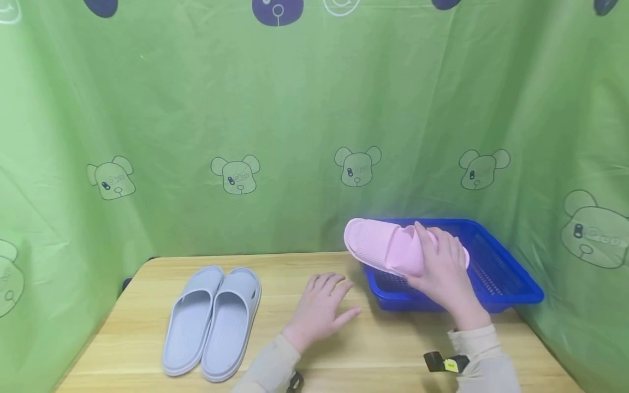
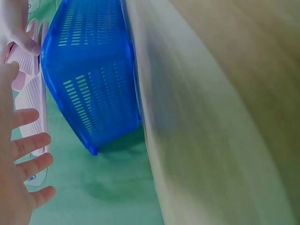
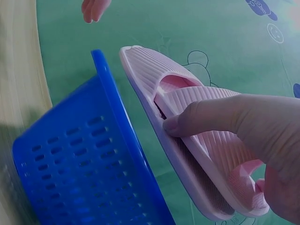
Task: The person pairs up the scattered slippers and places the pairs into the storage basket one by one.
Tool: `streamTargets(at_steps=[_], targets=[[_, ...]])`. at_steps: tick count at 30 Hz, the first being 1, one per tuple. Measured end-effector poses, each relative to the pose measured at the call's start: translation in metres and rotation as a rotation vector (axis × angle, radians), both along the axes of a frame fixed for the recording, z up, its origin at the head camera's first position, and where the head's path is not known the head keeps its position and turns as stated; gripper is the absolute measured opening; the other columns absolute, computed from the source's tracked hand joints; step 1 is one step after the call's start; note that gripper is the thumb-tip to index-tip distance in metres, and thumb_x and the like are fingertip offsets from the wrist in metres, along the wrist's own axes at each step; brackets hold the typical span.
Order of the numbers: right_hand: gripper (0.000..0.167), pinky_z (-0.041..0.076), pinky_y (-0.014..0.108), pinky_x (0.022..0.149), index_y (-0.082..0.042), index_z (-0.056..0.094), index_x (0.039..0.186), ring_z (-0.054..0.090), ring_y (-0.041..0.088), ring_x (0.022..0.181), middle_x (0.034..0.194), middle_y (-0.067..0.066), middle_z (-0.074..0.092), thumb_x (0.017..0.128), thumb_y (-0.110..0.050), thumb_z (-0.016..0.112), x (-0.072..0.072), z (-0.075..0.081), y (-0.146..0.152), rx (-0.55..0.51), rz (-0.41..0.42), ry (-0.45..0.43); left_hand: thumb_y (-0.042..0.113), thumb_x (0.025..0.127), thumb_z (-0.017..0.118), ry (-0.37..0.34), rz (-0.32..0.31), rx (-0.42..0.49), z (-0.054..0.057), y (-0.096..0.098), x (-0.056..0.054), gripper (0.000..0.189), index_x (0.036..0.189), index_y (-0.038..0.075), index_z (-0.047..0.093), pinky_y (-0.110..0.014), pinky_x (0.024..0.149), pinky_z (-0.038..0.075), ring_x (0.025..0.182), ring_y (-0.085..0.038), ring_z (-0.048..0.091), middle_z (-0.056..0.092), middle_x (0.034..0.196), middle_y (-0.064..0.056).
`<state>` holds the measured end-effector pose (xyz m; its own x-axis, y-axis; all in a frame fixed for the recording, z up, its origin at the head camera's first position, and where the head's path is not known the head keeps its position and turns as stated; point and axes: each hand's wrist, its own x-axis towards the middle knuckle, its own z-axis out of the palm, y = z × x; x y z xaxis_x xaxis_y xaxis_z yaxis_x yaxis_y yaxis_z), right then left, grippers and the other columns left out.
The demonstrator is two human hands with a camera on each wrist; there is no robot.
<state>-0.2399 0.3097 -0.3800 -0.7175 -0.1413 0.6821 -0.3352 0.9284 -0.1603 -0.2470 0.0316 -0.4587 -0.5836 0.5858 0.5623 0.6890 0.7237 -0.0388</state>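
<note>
My right hand [image 1: 444, 270] grips a pair of pink slippers [image 1: 371, 243] over the blue plastic basket [image 1: 506, 300]. In the right wrist view, the thumb presses along the side of the two pink slippers [image 3: 192, 101], which lie against each other beside the basket's rim [image 3: 124, 122]. My left hand [image 1: 319, 311] hovers over the table left of the basket, fingers spread and holding nothing. Left of it, a pair of grey slippers [image 1: 228, 333] lies side by side on the table, toes toward the back.
The wooden table [image 1: 383, 349] carries the basket at its back right. A green curtain [image 1: 295, 109] printed with bear heads surrounds the table at the back and sides. A black strap with a yellow label [image 1: 449, 364] sits at the right wrist.
</note>
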Motion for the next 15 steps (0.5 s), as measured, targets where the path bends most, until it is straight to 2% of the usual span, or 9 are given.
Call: streamTargets(at_steps=[5,9,15], targets=[[0.116,0.026,0.068,0.100,-0.005,0.035,0.147,0.035,0.049,0.118,0.131,0.030,0.040,0.048,-0.021,0.093,0.002,0.001,0.003,-0.005,-0.010,-0.016,0.065,0.094,0.043,0.006,-0.033,-0.026,0.002,0.005,-0.001,0.061,0.136,0.022,0.051,-0.051,0.111,0.038,0.131,-0.023,0.050,0.055,0.137,-0.001],[0.116,0.027,0.067,0.099,-0.005,0.036,0.147,0.035,0.049,0.117,0.129,0.030,0.041,0.047,-0.021,0.093,0.004,0.001,0.006,0.005,-0.011,-0.004,0.068,0.093,0.041,0.014,-0.023,-0.064,0.003,0.009,-0.002,0.065,0.140,0.024,0.047,-0.052,0.112,0.037,0.135,-0.024,0.046,0.052,0.143,-0.003],[0.115,0.026,0.068,0.098,-0.006,0.035,0.147,0.035,0.050,0.117,0.129,0.030,0.041,0.048,-0.021,0.092,0.005,0.002,0.013,0.009,-0.009,0.002,0.070,0.093,0.035,-0.034,-0.021,-0.135,0.005,0.015,-0.004,0.069,0.147,0.027,0.040,-0.054,0.114,0.034,0.141,-0.025,0.041,0.042,0.153,-0.003]])
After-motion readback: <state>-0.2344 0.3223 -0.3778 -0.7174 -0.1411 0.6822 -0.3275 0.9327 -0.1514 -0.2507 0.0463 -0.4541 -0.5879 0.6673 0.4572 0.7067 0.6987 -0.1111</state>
